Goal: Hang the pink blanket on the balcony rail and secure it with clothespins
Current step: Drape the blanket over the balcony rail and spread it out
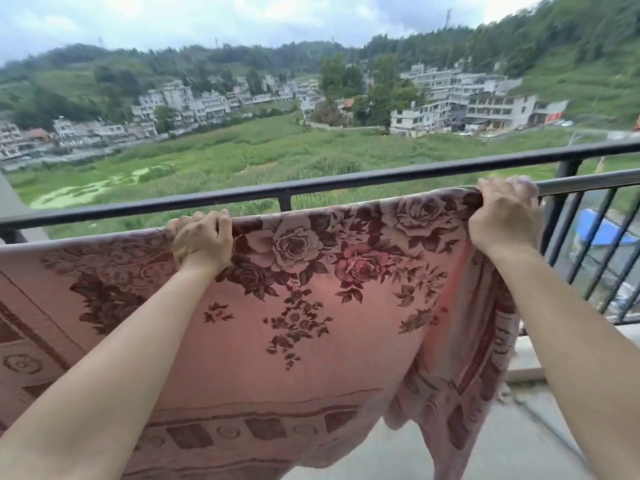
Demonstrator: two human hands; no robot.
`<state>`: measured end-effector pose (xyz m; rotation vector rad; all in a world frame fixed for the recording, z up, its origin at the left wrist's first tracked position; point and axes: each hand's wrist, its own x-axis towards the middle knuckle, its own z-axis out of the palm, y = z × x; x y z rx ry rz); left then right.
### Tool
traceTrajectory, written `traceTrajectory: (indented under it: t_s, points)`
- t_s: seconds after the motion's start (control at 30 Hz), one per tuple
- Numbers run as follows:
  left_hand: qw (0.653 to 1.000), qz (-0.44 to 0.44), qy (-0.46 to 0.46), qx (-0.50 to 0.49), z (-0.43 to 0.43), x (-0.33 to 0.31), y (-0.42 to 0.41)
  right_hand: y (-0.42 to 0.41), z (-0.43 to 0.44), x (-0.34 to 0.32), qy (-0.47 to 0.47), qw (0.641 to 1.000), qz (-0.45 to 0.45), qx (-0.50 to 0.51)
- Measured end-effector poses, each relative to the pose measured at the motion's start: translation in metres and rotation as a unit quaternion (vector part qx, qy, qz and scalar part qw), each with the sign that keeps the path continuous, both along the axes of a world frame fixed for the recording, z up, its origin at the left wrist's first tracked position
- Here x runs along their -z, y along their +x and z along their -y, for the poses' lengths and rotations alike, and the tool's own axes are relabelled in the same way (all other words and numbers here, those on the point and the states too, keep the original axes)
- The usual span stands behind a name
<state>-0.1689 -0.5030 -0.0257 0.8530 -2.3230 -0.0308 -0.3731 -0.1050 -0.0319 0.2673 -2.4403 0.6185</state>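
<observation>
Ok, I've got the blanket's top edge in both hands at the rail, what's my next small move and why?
Probably slide the right hand further right along the rail, drawing the pink blanket flat. Its right side hangs bunched in folds below that grip, while the stretch left of the left hand already lies straight. No clothespins are in view, so flattening likely comes first.

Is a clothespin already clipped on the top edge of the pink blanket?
No, along the top edge of the pink blanket only the left hand and the right hand grip the cloth; no clothespin shows there.
</observation>
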Motion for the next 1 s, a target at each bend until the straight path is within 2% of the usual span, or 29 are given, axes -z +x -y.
traceTrajectory:
  t_s: [0.07,0.13,0.23,0.3,0.37,0.43,0.57,0.77,0.87,1.0]
  points:
    - [1.000,-0.011,0.007,-0.015,-0.008,-0.002,-0.008,-0.002,0.005,0.010,-0.017,1.000,0.005,-0.013]
    - [1.000,-0.009,-0.009,0.021,-0.024,-0.001,-0.016,0.002,0.011,0.018,-0.116,0.993,0.010,-0.021]
    - [0.992,0.008,-0.059,0.116,-0.063,0.004,-0.030,0.003,0.012,0.020,-0.320,0.945,0.062,0.027]
    - [0.987,0.008,-0.065,0.149,-0.092,0.004,-0.043,-0.006,0.003,0.019,-0.377,0.914,0.140,0.046]
    - [0.982,0.021,-0.071,0.173,-0.118,0.004,-0.057,-0.010,-0.016,0.018,-0.357,0.913,0.195,0.024]
    - [0.977,0.036,-0.078,0.195,-0.143,0.001,-0.070,-0.010,-0.038,0.015,-0.350,0.911,0.214,-0.028]
    - [0.966,0.047,-0.083,0.241,-0.188,-0.012,-0.099,-0.016,-0.072,0.012,-0.419,0.869,0.233,-0.125]
    - [0.933,0.077,-0.036,0.348,-0.243,-0.033,-0.157,-0.051,-0.109,-0.003,-0.430,0.892,0.132,-0.044]
    - [0.911,0.126,-0.006,0.392,-0.275,-0.045,-0.201,-0.084,-0.144,-0.005,-0.417,0.905,0.086,0.026]
    - [0.872,0.213,-0.011,0.440,-0.314,-0.070,-0.273,-0.123,-0.202,-0.008,-0.387,0.915,0.045,0.104]
